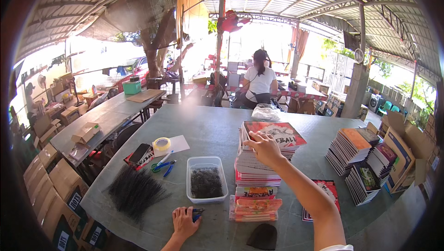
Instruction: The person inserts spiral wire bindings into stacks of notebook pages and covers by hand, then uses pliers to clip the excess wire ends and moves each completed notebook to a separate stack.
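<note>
Head view, from the left: black spiral coils are lying heaped, the left hand is holding blue-handled pliers, and a translucent tub is containing more coils. Farther right, the right hand is resting fingers-spread on the top notebook of a tall stack (whether the thumb is pinching its edge, I cannot tell). Good handling is probably calling for even pressure on one notebook, keeping those beneath squarely aligned.

Left hand low and curled, right hand farther forward on outstretched arm
</note>
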Available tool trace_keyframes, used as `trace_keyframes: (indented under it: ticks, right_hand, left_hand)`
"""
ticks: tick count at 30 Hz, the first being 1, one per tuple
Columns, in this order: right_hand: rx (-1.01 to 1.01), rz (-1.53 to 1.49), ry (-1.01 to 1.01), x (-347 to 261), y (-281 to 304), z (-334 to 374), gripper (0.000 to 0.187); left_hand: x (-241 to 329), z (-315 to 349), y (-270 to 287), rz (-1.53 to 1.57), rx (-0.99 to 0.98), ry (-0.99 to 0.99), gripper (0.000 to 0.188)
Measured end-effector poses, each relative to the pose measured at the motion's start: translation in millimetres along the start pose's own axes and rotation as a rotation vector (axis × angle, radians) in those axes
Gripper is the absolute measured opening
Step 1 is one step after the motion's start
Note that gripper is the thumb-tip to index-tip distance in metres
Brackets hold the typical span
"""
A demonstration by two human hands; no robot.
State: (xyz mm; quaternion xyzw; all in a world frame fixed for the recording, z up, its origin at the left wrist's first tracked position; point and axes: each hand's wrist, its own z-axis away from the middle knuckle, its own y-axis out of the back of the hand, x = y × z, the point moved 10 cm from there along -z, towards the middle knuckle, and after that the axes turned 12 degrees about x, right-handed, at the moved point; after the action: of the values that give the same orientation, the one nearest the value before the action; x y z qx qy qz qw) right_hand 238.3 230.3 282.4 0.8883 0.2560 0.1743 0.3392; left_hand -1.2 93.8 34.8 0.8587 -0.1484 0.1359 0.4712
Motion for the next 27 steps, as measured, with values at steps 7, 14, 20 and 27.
trace_keyframes:
  ticks: [7,14,20,27]
  right_hand:
    - [-0.136,-0.082,0.046,2.0,21.3,-4.7,0.017]
    - [-0.061,-0.192,0.006,15.6,32.3,-13.0,0.02]
    - [0.282,-0.344,-0.005,-53.6,130.2,-39.0,0.03]
    - [0.409,-1.059,-0.391,-35.5,123.4,39.8,0.04]
  left_hand:
    - [10.5,16.7,13.2,-0.008,0.165,-0.024,0.053]
    - [3.3,-0.9,44.5,0.142,0.274,0.025,0.036]
    - [84.9,-56.9,86.5,0.702,0.336,-0.082,0.04]
    - [133.0,-99.9,28.5,2.316,-0.201,0.43,0.054]
